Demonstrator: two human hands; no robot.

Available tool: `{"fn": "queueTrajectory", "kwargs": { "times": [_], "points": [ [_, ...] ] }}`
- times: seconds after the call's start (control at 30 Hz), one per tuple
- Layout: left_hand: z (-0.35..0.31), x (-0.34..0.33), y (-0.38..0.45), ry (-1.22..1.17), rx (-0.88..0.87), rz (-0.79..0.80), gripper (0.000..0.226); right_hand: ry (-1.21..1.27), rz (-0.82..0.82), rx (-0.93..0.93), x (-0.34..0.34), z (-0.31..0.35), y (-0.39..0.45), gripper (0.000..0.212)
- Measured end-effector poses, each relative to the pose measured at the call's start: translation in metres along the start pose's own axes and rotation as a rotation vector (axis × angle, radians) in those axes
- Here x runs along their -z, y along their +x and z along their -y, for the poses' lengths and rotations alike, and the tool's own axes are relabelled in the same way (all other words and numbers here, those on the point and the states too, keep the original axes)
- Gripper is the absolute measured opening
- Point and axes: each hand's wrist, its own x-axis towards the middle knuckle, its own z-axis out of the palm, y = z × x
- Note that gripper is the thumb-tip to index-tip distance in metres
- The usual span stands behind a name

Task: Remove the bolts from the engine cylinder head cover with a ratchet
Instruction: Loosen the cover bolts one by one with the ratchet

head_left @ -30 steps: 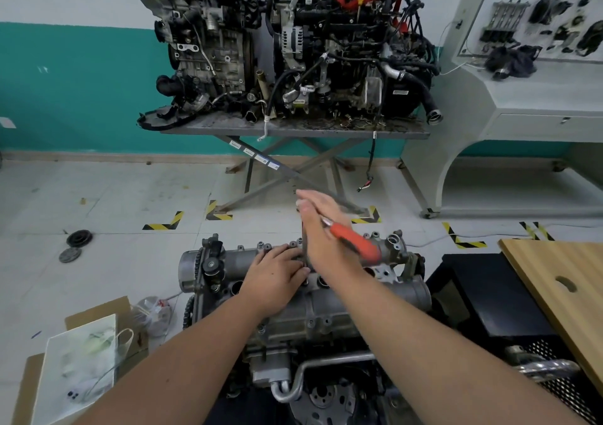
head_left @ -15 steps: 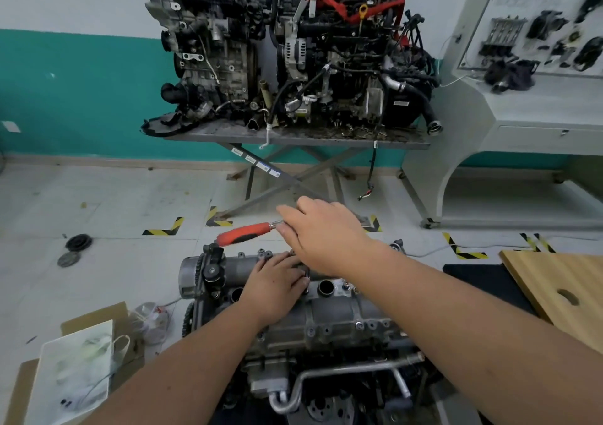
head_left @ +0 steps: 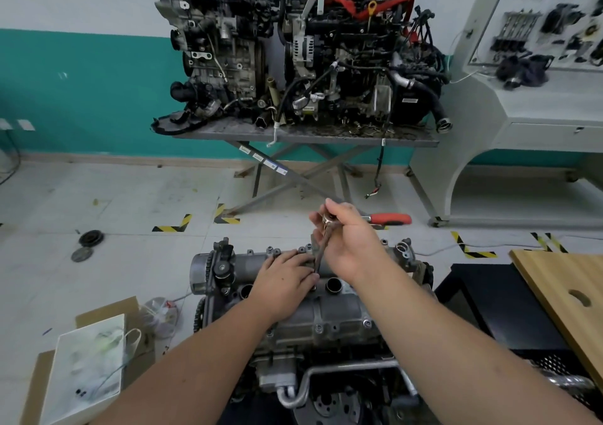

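Right hand (head_left: 350, 243) around ratchet (head_left: 329, 220)

This was an auto-mechanics training workshop. At twelve o'clock, two bare car engines (head_left: 300, 49) stood on a scissor-leg metal table (head_left: 306, 134) against a teal-and-white wall; at two o'clock, a display board (head_left: 548, 29) held mounted engine parts. Yellow-and-black hazard markings (head_left: 173, 224) crossed the tiled floor.
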Motion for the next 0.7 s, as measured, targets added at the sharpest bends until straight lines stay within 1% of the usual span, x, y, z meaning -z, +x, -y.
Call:
{"fn": "queueTrajectory", "kwargs": {
  "times": [0.03,0.1,0.23,0.3,0.4,0.43,0.47,0.53,0.7],
  "points": [
    [0.000,0.000,0.000,0.007,-0.001,-0.005,0.040,-0.004,-0.018,0.059,0.002,-0.002,-0.001,0.025],
    [0.000,-0.001,0.001,0.017,-0.002,-0.007,0.040,-0.133,-0.037,0.168,0.005,-0.006,-0.003,0.015],
    [0.000,0.000,0.001,0.001,0.003,0.004,0.041,-0.545,-0.041,0.329,0.009,-0.017,-0.008,0.021],
    [0.000,0.001,-0.001,0.003,-0.014,-0.005,0.040,-0.754,-0.021,0.527,0.009,-0.023,-0.012,0.023],
    [-0.001,0.002,-0.005,0.017,-0.050,-0.038,0.041,-1.047,0.050,0.944,0.011,-0.030,-0.011,0.027],
    [-0.001,0.002,-0.005,0.009,-0.053,-0.047,0.040,-1.154,0.071,1.034,0.013,-0.032,-0.010,0.027],
    [-0.002,0.003,-0.006,0.001,-0.056,-0.053,0.040,-1.240,0.075,1.086,0.013,-0.033,-0.009,0.025],
    [-0.002,0.003,-0.007,0.013,-0.061,-0.065,0.038,-1.326,0.062,1.140,0.014,-0.034,-0.006,0.025],
    [-0.001,0.000,-0.008,-0.069,-0.066,-0.153,0.038,-1.446,0.145,1.208,0.028,-0.027,0.002,0.041]
  ]
}}
